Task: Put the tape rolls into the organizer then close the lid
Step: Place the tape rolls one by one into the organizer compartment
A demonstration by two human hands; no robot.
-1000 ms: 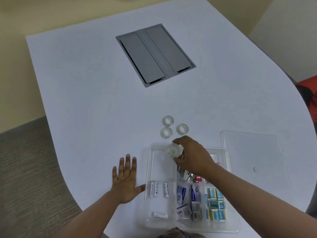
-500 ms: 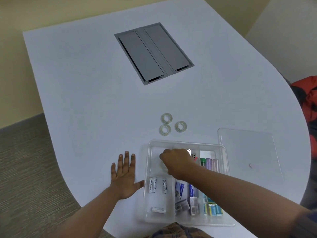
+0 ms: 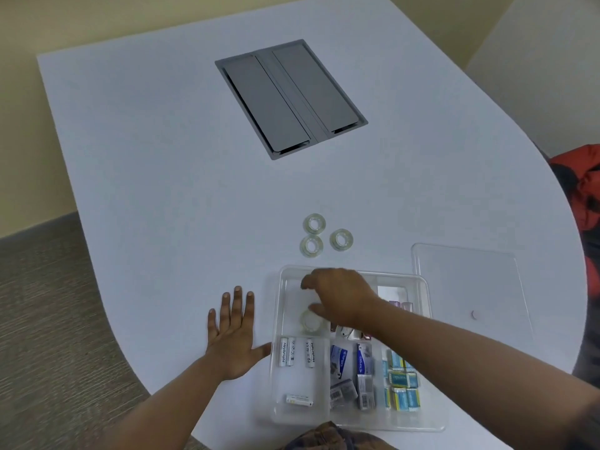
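Observation:
Three clear tape rolls (image 3: 314, 223) (image 3: 311, 246) (image 3: 341, 239) lie on the white table just beyond the clear plastic organizer (image 3: 276, 319). A fourth tape roll (image 3: 310, 320) lies in the organizer's top-left compartment. My right hand (image 3: 341, 297) hovers just above that roll with fingers apart, holding nothing. Flat on the table, my left hand (image 3: 234, 332) rests beside the organizer's left wall with its thumb against it. The clear lid (image 3: 467, 287) lies on the table to the right of the organizer.
The organizer also holds batteries (image 3: 287, 351), small boxes (image 3: 401, 386) and other office bits. A grey cable hatch (image 3: 290, 99) is set into the table further back. A red and black bag (image 3: 581, 190) sits beyond the table's right edge. Carpeted floor lies to the left.
My right hand carried a tape roll down into the top-left compartment, released it and has lifted slightly. The left hand has stayed flat in place.

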